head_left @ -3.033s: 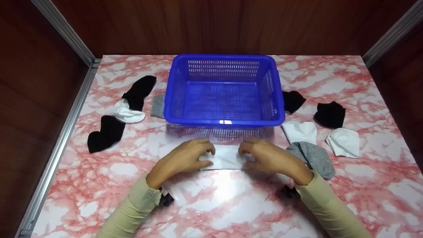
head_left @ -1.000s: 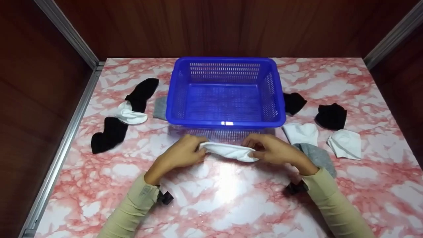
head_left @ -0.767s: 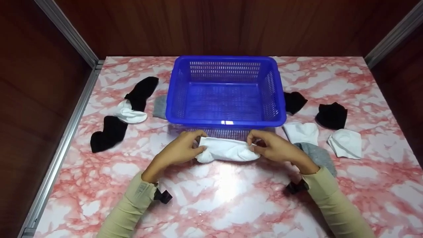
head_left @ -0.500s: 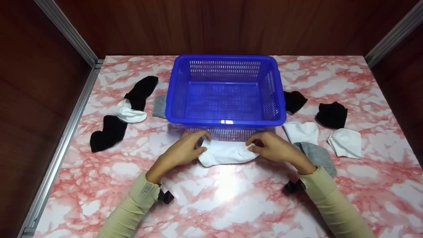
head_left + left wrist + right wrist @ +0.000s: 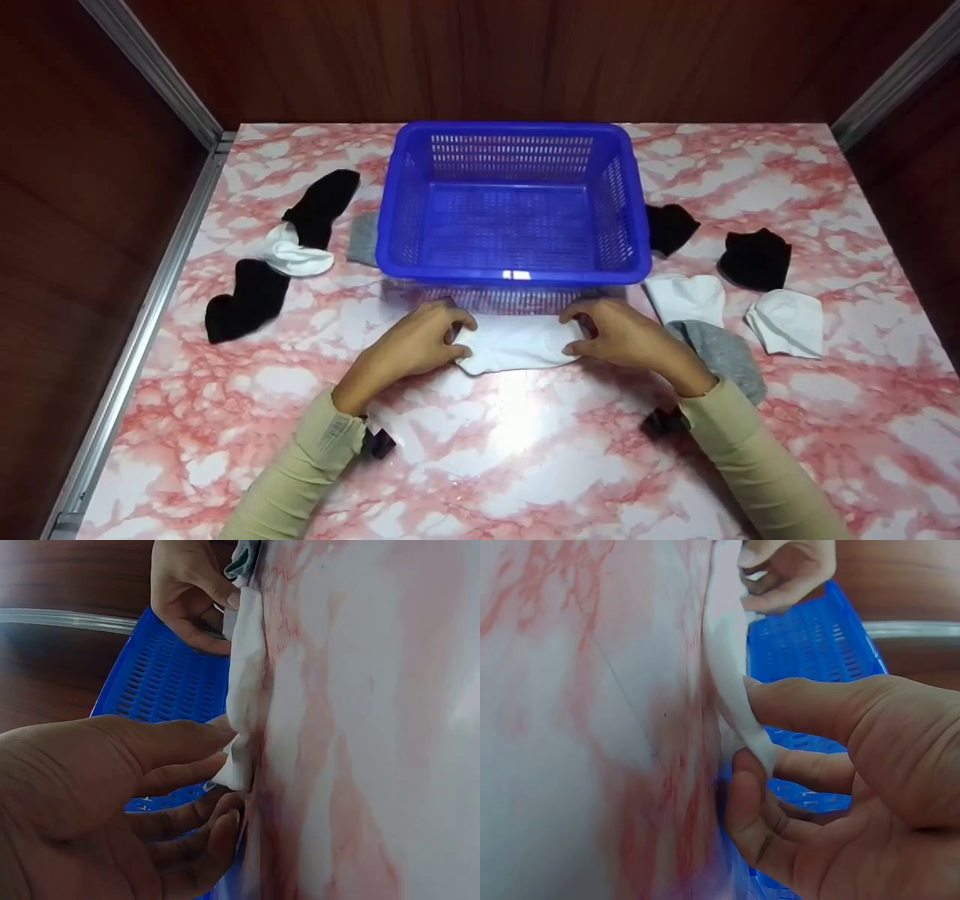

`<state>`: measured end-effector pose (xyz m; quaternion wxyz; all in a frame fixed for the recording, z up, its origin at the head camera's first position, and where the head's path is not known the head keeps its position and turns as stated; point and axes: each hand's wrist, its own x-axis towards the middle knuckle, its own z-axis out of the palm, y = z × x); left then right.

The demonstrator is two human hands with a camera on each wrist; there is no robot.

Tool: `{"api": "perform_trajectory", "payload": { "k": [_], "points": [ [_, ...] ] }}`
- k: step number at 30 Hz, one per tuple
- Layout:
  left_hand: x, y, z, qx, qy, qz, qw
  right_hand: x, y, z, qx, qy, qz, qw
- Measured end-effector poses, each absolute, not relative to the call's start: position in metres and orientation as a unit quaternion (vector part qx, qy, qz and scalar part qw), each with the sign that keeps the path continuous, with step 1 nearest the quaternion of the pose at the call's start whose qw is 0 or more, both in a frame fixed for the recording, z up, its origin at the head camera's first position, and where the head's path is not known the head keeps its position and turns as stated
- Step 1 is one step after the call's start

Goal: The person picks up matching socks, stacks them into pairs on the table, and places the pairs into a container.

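A white sock (image 5: 517,343) lies stretched sideways, flat on the table in front of the blue basket. My left hand (image 5: 417,339) pinches its left end, thumb at the near side and curled fingers at the far edge. At the other end my right hand (image 5: 619,337) grips the fabric between thumb and fingers. The left wrist view shows the left thumb and index finger on the end of the sock (image 5: 246,660). In the right wrist view, the sock (image 5: 727,652) hangs over the right fingers beside the thumb.
The blue basket (image 5: 513,276) stands behind the hands. Black socks (image 5: 247,300) and a white sock (image 5: 294,257) lie at left, a grey sock (image 5: 363,238) partly behind the basket. To the right are black socks (image 5: 755,259), white socks (image 5: 786,322) and a grey sock (image 5: 724,360).
Both hands lifted the white sock off the table, tilted it, then lowered it flat again. In the last half second it was smoothed straighter, with the hands still at its ends.
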<state>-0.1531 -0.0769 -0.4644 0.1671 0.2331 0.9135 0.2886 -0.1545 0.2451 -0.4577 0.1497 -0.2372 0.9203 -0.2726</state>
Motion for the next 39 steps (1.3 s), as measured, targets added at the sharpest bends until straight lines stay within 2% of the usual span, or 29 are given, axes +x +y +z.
{"api": "perform_trajectory", "payload": {
  "k": [5,11,16,29,39],
  "points": [
    [-0.151,-0.079,-0.463,0.241,0.921,0.272,0.143,-0.154,0.247,-0.457,-0.244,0.922,-0.264,0.145],
    [-0.147,-0.075,-0.458,0.27,0.92,0.262,0.104,-0.15,0.244,-0.453,-0.262,0.929,-0.244,0.097],
    [-0.145,-0.069,-0.46,0.306,0.902,0.285,0.111,-0.148,0.239,-0.451,-0.278,0.925,-0.25,0.064],
    [-0.142,-0.07,-0.464,0.293,0.907,0.269,0.14,-0.15,0.245,-0.457,-0.282,0.915,-0.261,0.118],
    [-0.139,-0.067,-0.461,0.298,0.913,0.248,0.128,-0.149,0.244,-0.452,-0.313,0.909,-0.256,0.104]
  ]
}}
